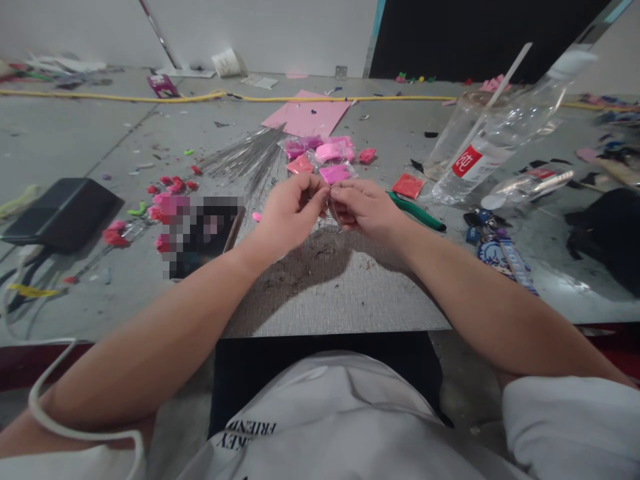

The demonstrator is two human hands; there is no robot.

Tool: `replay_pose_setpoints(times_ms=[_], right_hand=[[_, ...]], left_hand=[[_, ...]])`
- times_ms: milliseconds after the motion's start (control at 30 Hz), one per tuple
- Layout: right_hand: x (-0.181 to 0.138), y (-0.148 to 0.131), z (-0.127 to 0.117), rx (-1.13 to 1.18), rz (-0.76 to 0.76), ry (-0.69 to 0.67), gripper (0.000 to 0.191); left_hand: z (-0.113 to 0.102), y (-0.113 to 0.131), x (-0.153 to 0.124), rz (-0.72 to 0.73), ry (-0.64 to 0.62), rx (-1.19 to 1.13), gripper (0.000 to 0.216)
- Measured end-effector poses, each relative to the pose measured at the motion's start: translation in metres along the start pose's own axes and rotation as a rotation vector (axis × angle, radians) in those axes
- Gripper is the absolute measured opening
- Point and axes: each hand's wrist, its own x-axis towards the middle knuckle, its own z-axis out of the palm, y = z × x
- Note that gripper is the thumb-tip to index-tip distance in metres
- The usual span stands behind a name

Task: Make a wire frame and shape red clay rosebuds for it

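You bring your 2 hands together over the table [390, 313], above its near edge and roughly midway along the stretch in view. Your left hand [295, 212] is curled nearly closed, thumb against forefinger; your right hand [364, 207] mirrors it, also nearly closed, the fingertips of the 2 meeting. Between them you pinch what looks like a thin strand [335, 209], which dips below your right fingertips; most of it is hidden, and its full shape cannot be told.

Just beyond your knuckles, toward the table's far edge, lie a magenta packet [336, 174], a salmon packet [301, 164], a pink packet [334, 150] and a purple packet [296, 153], close together. A red lump [367, 155] sits beside them. Behind your left hand, a fan of thin wires [245, 160] spreads toward a pink sheet [311, 115] near the far edge.

By your right wrist rests a green handle [419, 213], with an orange packet [408, 185] just past it. Farther right, 1 labelled bottle [483, 163] stands, appearing tilted, before a clear cup [453, 137] with a straw [510, 75]; another bottle [537, 185] lies on its side above a bunch of keyrings [500, 257].

Left of your arm are a partly blurred dark tray-like object [220, 230], red and pink pieces [173, 190] and a black box [63, 210].
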Motion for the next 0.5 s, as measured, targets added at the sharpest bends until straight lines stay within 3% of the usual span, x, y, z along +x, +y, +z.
replay_pose_setpoints(times_ms=[200, 333, 500], right_hand=[[-0.0041, -0.0025, 0.0015, 0.030, 0.033, -0.050, 0.034], [-0.0030, -0.0036, 0.0000, 0.058, 0.073, -0.128, 0.031], [-0.0037, -0.0053, 0.0006, 0.003, 0.060, -0.105, 0.034]], left_hand=[[-0.0030, 0.0039, -0.0004, -0.008, -0.041, 0.014, 0.019], [-0.0055, 0.0028, -0.0014, 0.066, -0.031, 0.106, 0.013], [-0.0080, 0.0044, -0.0024, 0.135, -0.020, 0.243, 0.013]])
